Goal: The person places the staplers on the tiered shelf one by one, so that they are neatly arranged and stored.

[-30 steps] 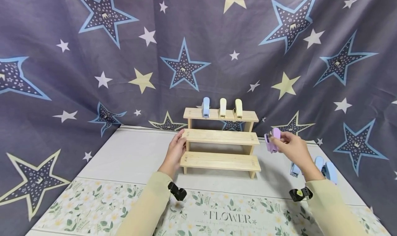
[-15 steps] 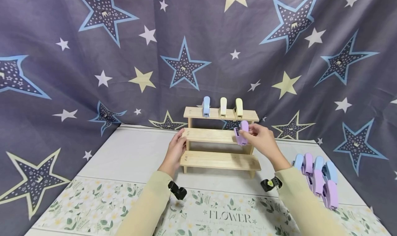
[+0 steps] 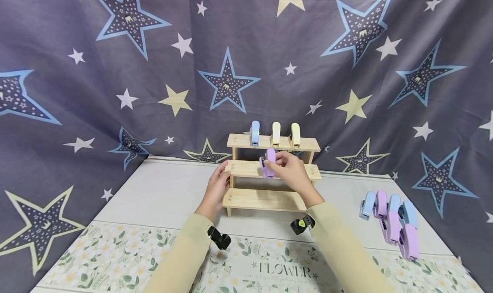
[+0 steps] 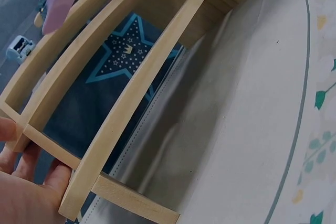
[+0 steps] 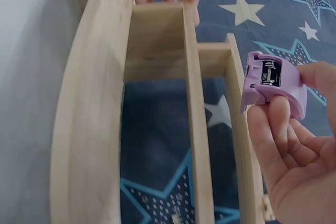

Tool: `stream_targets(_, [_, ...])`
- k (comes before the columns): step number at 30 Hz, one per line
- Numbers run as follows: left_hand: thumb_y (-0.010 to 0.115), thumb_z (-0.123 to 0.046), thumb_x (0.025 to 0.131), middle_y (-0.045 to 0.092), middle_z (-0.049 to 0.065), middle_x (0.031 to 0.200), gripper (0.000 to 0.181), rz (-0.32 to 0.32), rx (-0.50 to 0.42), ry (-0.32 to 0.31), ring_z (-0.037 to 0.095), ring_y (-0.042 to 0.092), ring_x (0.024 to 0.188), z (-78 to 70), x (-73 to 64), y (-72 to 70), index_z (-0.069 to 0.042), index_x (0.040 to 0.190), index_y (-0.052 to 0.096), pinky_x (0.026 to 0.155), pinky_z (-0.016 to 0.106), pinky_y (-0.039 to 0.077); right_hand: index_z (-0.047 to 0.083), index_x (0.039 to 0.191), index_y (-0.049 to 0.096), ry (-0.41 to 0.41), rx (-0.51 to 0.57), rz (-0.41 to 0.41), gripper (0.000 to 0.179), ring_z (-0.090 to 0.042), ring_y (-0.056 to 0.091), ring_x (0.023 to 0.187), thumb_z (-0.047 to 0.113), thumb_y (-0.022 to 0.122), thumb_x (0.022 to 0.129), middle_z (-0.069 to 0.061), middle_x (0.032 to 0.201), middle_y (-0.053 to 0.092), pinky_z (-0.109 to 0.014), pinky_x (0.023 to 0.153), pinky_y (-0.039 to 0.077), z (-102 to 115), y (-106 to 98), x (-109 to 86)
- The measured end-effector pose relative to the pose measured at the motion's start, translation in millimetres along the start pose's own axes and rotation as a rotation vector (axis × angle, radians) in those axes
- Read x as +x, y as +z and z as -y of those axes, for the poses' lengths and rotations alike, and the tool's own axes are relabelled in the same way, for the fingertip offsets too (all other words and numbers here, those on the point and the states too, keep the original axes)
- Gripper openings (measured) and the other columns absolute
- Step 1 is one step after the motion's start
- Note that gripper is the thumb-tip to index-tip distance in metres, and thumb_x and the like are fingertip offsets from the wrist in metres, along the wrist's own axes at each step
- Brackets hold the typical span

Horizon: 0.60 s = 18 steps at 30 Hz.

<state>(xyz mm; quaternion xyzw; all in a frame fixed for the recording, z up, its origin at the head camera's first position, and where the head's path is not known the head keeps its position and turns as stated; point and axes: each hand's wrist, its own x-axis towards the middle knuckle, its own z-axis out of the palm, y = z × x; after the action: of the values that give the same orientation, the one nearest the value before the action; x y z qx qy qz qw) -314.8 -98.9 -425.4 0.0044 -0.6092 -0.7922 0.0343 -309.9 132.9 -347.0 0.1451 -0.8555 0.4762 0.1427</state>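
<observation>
In the head view my right hand (image 3: pixel 292 173) pinches a small purple stapler (image 3: pixel 271 158) between thumb and fingers, just over the middle tier of a three-tier wooden display stand (image 3: pixel 262 199). The right wrist view shows the stapler (image 5: pixel 294 88) side-on, its metal spring parts visible, apart from the wood. My left hand (image 3: pixel 214 190) grips the left end of the middle tier; its fingers (image 4: pixel 29 163) show against the end piece in the left wrist view. On the top tier stand a blue stapler (image 3: pixel 255 133) and two yellow staplers (image 3: pixel 276 134).
Several blue and purple staplers (image 3: pixel 393 224) stand grouped on the table's right side. A floral mat (image 3: pixel 123 254) covers the front of the table (image 3: pixel 169 186). Behind the stand hangs a dark star-patterned curtain (image 3: pixel 161 70).
My right hand has carried the purple stapler leftward, from right of the stand to over the middle tier's centre. My left hand has stayed on the stand's left end.
</observation>
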Motion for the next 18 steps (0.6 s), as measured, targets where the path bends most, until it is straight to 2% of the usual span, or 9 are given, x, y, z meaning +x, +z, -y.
stream_targets(9, [0.046,-0.014,0.104,0.026,0.013,0.162,0.055,-0.003,-0.008,-0.001,0.033,0.031,0.145,-0.8,-2.9,0.7,-0.015,0.157,0.035,0.121,0.045,0.021,0.004,0.106,0.067,0.037,0.089,0.035,0.032,-0.014,0.062,0.067,0.028,0.077,0.089,-0.004,0.082,0.068,-0.024,0.059,0.052,7.2,29.7,4.3])
stream_targets(18, [0.046,-0.014,0.104,0.025,0.014,0.162,0.055,-0.001,-0.014,0.000,0.034,0.032,0.144,-1.1,-3.6,0.0,-0.013,0.157,0.034,0.121,0.047,0.021,0.004,0.106,0.066,0.054,0.079,0.043,0.033,-0.014,0.060,0.069,0.031,0.076,0.090,-0.003,0.082,0.068,-0.025,0.060,0.048,12.1,56.0,15.4])
